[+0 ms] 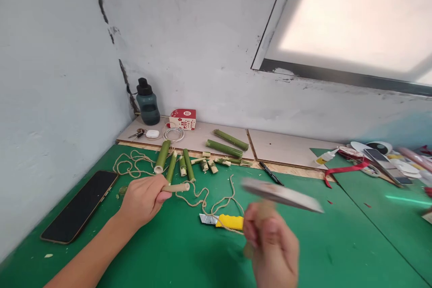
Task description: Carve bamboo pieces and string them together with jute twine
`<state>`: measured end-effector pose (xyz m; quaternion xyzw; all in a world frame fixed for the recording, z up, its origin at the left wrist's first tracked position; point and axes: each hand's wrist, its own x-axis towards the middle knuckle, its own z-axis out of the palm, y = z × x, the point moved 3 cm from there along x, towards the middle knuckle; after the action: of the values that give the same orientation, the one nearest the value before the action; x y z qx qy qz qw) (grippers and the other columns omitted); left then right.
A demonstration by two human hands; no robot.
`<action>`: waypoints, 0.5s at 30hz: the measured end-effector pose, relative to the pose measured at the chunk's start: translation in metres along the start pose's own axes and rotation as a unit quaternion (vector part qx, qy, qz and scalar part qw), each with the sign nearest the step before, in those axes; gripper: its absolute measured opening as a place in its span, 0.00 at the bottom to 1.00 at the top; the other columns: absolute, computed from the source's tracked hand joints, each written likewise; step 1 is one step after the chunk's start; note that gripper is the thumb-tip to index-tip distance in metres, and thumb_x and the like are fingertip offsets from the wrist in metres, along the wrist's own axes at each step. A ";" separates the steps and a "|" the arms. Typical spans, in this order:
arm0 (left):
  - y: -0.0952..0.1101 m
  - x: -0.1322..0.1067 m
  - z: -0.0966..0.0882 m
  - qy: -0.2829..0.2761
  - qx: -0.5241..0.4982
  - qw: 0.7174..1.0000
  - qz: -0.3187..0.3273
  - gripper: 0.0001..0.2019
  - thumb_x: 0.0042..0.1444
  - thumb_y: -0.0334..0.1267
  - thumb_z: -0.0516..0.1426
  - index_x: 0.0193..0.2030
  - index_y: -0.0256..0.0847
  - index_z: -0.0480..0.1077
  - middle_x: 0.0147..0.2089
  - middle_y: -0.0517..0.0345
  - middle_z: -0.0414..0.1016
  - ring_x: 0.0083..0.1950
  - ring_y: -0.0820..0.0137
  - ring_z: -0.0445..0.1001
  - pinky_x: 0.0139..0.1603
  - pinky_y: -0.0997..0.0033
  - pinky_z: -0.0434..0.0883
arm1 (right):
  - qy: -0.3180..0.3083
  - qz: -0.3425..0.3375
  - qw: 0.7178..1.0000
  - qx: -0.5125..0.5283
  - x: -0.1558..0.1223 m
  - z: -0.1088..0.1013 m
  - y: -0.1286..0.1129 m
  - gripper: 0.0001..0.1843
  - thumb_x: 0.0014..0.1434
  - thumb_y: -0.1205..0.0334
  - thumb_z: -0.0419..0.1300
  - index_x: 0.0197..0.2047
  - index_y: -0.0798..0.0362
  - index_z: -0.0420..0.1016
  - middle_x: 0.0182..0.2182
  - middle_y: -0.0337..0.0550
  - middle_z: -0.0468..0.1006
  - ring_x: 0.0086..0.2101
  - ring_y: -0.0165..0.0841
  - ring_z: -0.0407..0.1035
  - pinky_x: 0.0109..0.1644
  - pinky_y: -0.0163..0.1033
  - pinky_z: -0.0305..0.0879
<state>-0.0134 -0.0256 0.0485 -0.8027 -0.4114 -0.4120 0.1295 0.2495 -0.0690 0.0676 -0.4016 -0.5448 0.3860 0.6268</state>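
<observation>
Left grip point(143, 198) clasps a pale bamboo tube point(177, 187), long axis pointing right, toward the hammer point(283, 195) the right grip point(273, 245) clenches

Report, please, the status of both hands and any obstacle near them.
Left hand gripping pale stick. Right hand holding hammer. Yellow cutter lying on table between them, possibly in the way.

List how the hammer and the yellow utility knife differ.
The hammer is gripped in the right hand; the utility knife lies on the green tabletop. The hammer has a pale brown handle, the utility knife a yellow one. The hammer looks blurred, the utility knife crisper. Both show grey metal.
</observation>
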 end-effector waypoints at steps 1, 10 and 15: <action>0.000 0.000 0.000 0.001 -0.003 1.000 0.001 0.25 0.78 0.49 0.40 0.31 0.43 0.62 0.22 0.63 0.62 0.21 0.72 0.61 0.25 0.70 0.59 | 0.037 -0.013 0.999 0.028 0.001 -0.002 -0.002 0.23 0.77 0.46 0.47 0.35 0.49 0.72 0.22 0.34 0.58 0.22 0.29 0.53 0.25 0.35 0.50; 0.005 0.001 0.004 -0.002 -0.019 1.000 -0.002 0.25 0.78 0.50 0.39 0.30 0.43 0.61 0.22 0.63 0.62 0.20 0.73 0.61 0.25 0.71 0.58 | 0.037 0.003 0.999 0.030 0.000 0.002 0.002 0.25 0.76 0.45 0.47 0.34 0.50 0.71 0.22 0.34 0.59 0.22 0.28 0.52 0.25 0.35 0.49; 0.001 0.000 0.002 -0.004 -0.008 1.000 -0.009 0.25 0.78 0.49 0.40 0.30 0.43 0.62 0.21 0.63 0.62 0.20 0.73 0.60 0.24 0.71 0.58 | -0.102 0.061 0.991 -0.058 -0.001 0.010 0.004 0.24 0.75 0.45 0.52 0.32 0.52 0.72 0.22 0.35 0.59 0.24 0.28 0.53 0.27 0.36 0.49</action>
<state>-0.0111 -0.0249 0.0476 -0.8015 -0.4158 -0.4133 0.1179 0.2394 -0.0680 0.0645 -0.4283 -0.6016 0.4301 0.5193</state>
